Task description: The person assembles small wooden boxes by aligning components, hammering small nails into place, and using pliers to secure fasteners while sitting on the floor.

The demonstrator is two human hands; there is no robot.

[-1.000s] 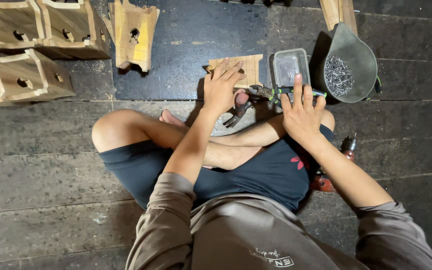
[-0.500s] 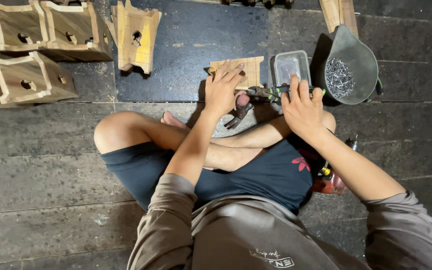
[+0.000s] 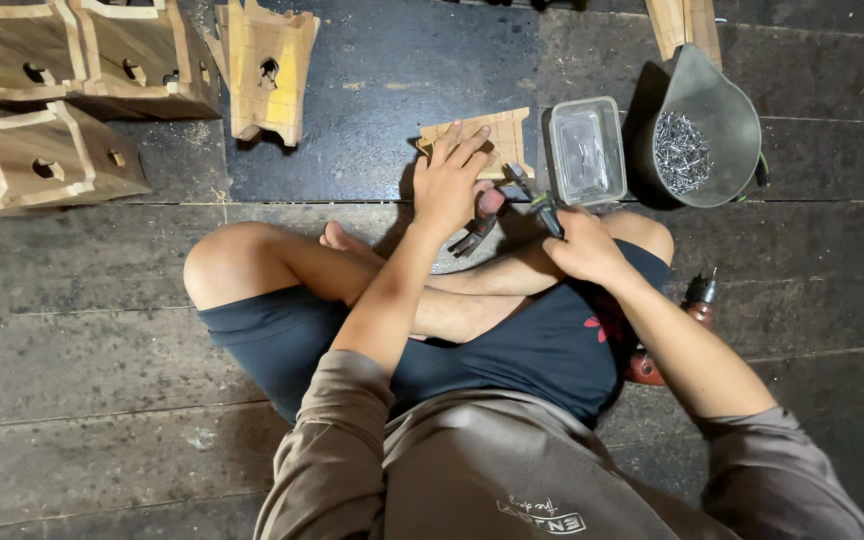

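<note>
1. Since the earlier frames the right hand (image 3: 580, 245) has drawn back from beside the clear plastic tub toward the knee and has closed; before, its fingers were spread.
2. The left hand (image 3: 449, 178) stays pressed flat, fingers spread, on the small pale wooden panel (image 3: 497, 132), which lies on the dark sheet near the middle of the plank floor (image 3: 82, 330).
3. The right hand is curled around the dark green handle of a slim hand tool (image 3: 537, 198), whose metal tip reaches toward the panel's lower right corner; what kind of tool it is cannot be told.
4. A claw hammer with a reddish handle (image 3: 477, 225) lies just under the left palm, on the floor in front of the crossed legs, held by neither hand.
5. The clear rectangular plastic tub (image 3: 585, 150) sits just right of the panel, and beside it a dark grey scoop-shaped dish of small nails (image 3: 700, 135).
6. Several unfinished pale wooden birdhouses (image 3: 52, 100) are gathered at the floor's far left corner, one more (image 3: 264, 70) standing apart nearer the middle.
7. A drill with a red body (image 3: 687, 305) lies by the right forearm.
</note>
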